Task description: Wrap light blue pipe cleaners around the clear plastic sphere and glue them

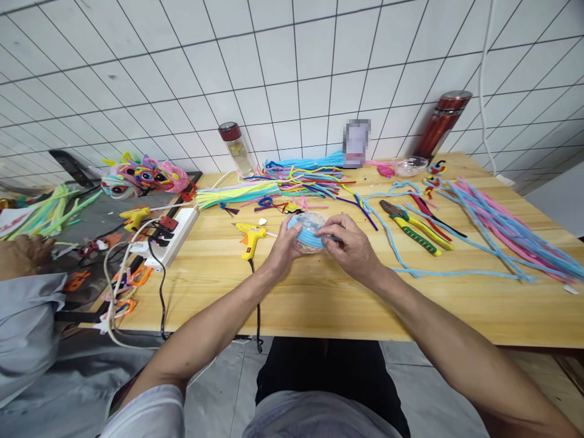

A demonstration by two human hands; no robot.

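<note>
In the head view, my left hand (283, 248) grips the left side of a clear, round plastic piece (314, 219) at the middle of the table. Bands of light blue pipe cleaner (305, 233) run around it. Fingers of my right hand (353, 246) pinch at the right end of the blue band and touch the round piece there. Left of my hands lies a yellow glue gun (249, 237) with its black cord trailing off the front edge. Pliers (410, 228) with green and yellow handles lie to the right.
A bundle of coloured pipe cleaners (274, 188) lies behind; blue and pink ones (506, 225) are at right. A glass bottle (236, 149), blurred phone (356, 143) and red flask (442, 125) stand near the wall. At left are a power strip (176, 237) and another person's hand (27, 258).
</note>
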